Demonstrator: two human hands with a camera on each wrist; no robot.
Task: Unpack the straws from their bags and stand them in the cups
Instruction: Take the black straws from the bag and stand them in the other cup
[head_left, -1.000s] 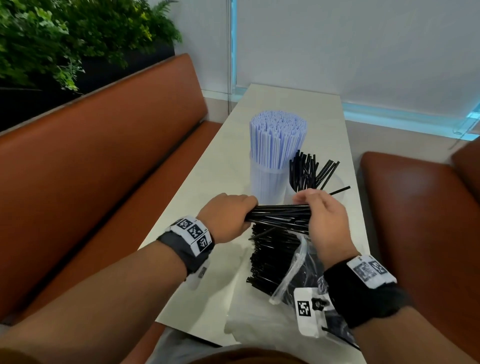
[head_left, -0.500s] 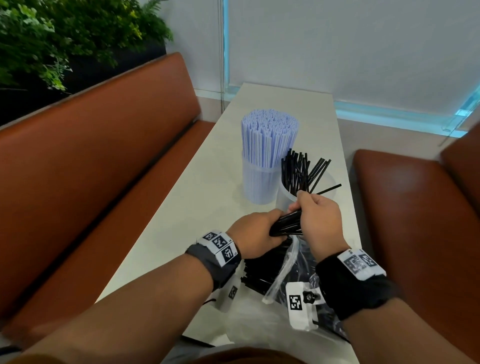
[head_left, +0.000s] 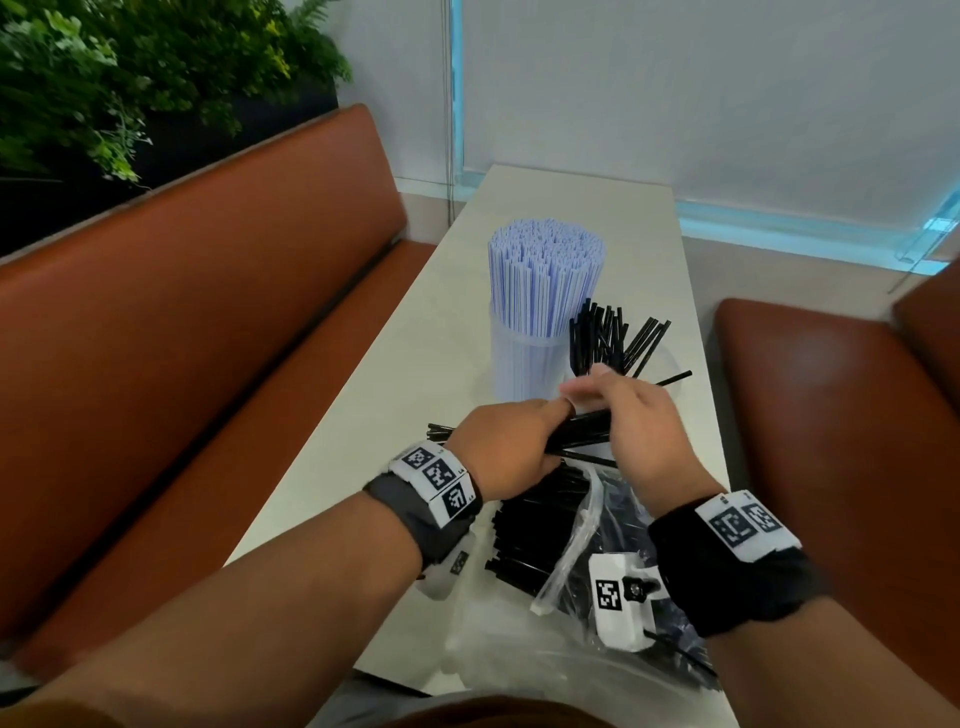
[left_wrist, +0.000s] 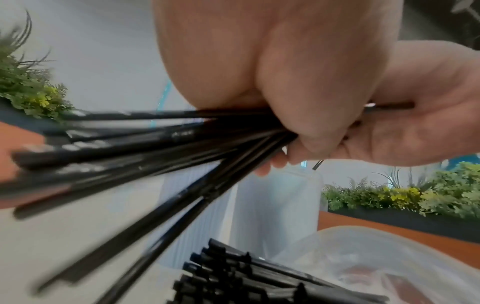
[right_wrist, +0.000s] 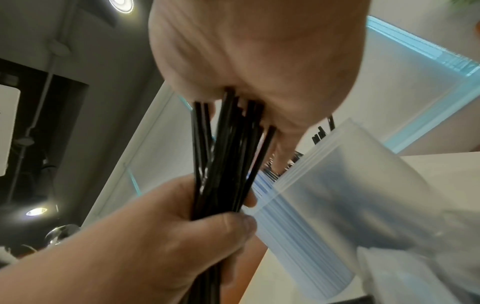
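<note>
My left hand (head_left: 506, 447) grips a bundle of black straws (head_left: 582, 436) held level above the table; its thumb and fingers wrap the bundle (right_wrist: 223, 164). My right hand (head_left: 639, 431) curls over the bundle's right end, its fingers blurred. The straws fan out leftward from the left hand (left_wrist: 259, 61) in the left wrist view. Just beyond the hands stands a clear cup (head_left: 670, 358) with some black straws (head_left: 608, 338) in it. Left of it, a cup (head_left: 524, 364) is packed with lavender straws (head_left: 545, 275). More black straws (head_left: 535, 525) lie in an open clear bag (head_left: 571, 545) below my hands.
The white table (head_left: 415, 364) is narrow, with brown benches on the left (head_left: 208, 312) and right (head_left: 831, 415). Crumpled clear plastic (head_left: 519, 665) covers the near table end. Plants (head_left: 130, 78) stand behind the left bench. Far table half is bare.
My hands have closed in on each other along the bundle, and straw ends now stick out left of the left hand. The right fingers are blurred with motion.
</note>
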